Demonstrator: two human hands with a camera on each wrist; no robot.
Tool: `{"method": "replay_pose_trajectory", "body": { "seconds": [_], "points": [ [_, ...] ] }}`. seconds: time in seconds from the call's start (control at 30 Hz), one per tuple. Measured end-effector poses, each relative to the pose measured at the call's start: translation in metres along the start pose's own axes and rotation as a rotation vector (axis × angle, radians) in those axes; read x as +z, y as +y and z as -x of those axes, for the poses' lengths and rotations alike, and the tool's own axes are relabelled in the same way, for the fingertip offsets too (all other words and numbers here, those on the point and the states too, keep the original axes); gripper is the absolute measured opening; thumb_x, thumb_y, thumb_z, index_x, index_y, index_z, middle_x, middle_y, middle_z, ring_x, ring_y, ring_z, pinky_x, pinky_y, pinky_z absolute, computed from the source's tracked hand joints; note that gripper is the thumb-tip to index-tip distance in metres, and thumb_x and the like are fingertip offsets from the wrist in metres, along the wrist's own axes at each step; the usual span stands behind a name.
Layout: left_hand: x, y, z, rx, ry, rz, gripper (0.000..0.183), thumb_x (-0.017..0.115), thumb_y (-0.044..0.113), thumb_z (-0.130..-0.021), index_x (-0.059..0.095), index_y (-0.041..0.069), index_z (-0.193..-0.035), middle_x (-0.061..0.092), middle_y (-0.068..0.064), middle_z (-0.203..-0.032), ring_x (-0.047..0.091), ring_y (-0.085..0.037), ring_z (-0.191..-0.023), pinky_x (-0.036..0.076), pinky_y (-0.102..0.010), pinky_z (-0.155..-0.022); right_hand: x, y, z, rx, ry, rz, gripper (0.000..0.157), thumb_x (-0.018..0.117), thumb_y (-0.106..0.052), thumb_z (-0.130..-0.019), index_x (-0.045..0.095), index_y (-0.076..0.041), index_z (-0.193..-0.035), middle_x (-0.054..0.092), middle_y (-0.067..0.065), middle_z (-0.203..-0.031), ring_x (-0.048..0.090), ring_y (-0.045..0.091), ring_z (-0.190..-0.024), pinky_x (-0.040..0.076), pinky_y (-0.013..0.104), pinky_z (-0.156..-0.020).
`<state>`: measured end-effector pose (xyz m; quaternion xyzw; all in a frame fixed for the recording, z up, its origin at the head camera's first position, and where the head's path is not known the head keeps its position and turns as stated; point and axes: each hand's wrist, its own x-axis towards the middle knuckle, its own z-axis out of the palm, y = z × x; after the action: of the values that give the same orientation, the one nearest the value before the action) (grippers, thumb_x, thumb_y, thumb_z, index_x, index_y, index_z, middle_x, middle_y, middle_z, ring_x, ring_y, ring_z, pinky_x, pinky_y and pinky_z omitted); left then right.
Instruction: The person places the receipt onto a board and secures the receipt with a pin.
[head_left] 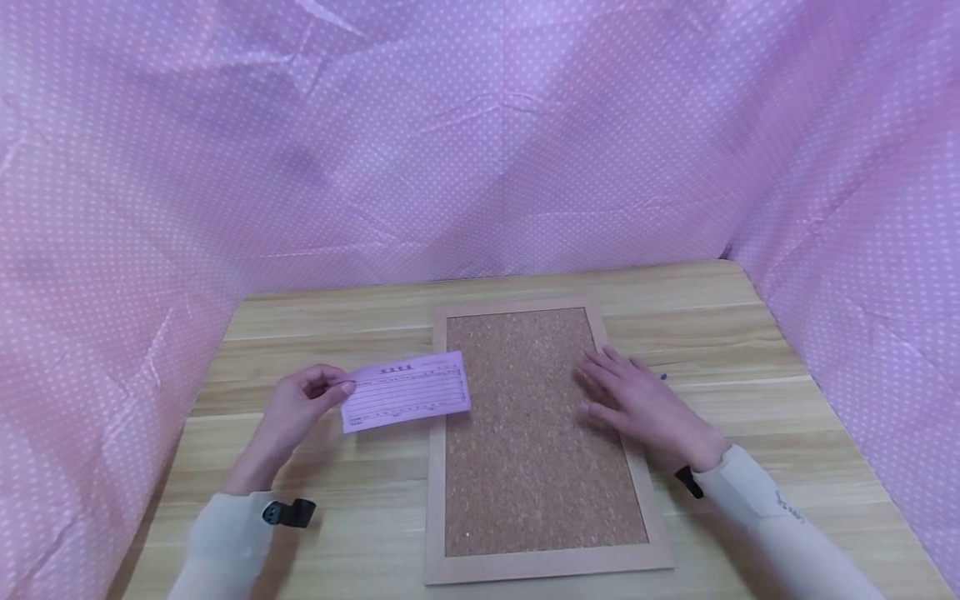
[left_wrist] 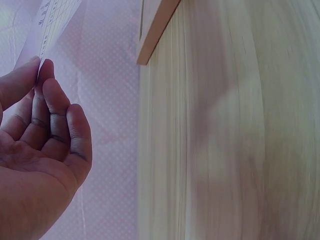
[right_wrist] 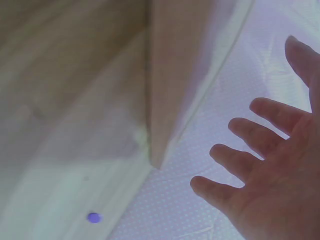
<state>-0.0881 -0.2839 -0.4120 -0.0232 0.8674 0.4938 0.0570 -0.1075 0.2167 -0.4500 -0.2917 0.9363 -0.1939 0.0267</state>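
Note:
My left hand pinches a printed paper slip by its left edge, between thumb and forefinger. The slip is pale violet with ruled lines and small dark print, and its right end overlaps the left frame of a cork board in the head view. In the left wrist view the thumb presses on the slip's corner while the other fingers curl loosely. Over the board's right edge hovers my right hand, fingers spread and nothing held, as the right wrist view also shows.
The wood-framed board lies lengthwise on a light wooden table. Just right of the right hand is a small round blue-purple thing on the tabletop. Pink dotted cloth hangs behind the table and at both sides.

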Motion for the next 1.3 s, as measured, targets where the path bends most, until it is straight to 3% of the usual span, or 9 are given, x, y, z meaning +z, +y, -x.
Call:
{"method": "replay_pose_trajectory", "body": {
  "seconds": [0.3,0.57,1.03,1.3],
  "points": [
    [0.013,0.008,0.0,-0.018,0.0,0.019,0.032,0.073,0.022,-0.099,0.068,-0.003,-0.117,0.071,-0.01,-0.104,0.062,-0.015,-0.091,0.053,-0.028,-0.078,-0.011,-0.019,-0.008,-0.113,0.157,-0.054,0.056,0.069,-0.035,-0.1,0.057,-0.006,-0.147,0.045,0.018,-0.158,0.048,0.042,-0.14,0.037,0.061,-0.114],
    [0.021,0.012,-0.001,-0.016,0.0,0.033,0.03,0.073,0.021,-0.099,0.069,-0.003,-0.116,0.071,-0.011,-0.104,0.063,-0.017,-0.091,0.053,-0.026,-0.077,-0.015,-0.038,-0.014,-0.151,0.237,-0.206,0.046,0.073,-0.022,-0.097,0.064,-0.006,-0.139,0.053,0.015,-0.153,0.052,0.037,-0.138,0.042,0.056,-0.112],
    [0.033,0.016,-0.003,-0.02,-0.012,0.046,0.026,0.074,0.019,-0.098,0.07,-0.002,-0.114,0.072,-0.01,-0.104,0.063,-0.021,-0.093,0.051,-0.025,-0.077,-0.013,-0.061,-0.03,-0.193,0.246,-0.372,0.042,0.075,-0.018,-0.096,0.066,-0.006,-0.135,0.063,0.011,-0.143,0.055,0.034,-0.136,0.04,0.055,-0.113],
    [0.039,0.018,-0.003,-0.022,-0.028,0.043,0.025,0.072,0.018,-0.099,0.07,-0.001,-0.116,0.072,-0.011,-0.107,0.062,-0.023,-0.096,0.05,-0.025,-0.078,-0.011,-0.073,-0.037,-0.222,0.18,-0.435,0.04,0.073,-0.017,-0.097,0.066,-0.005,-0.134,0.066,0.01,-0.138,0.06,0.031,-0.13,0.044,0.054,-0.11]
  ]
}}
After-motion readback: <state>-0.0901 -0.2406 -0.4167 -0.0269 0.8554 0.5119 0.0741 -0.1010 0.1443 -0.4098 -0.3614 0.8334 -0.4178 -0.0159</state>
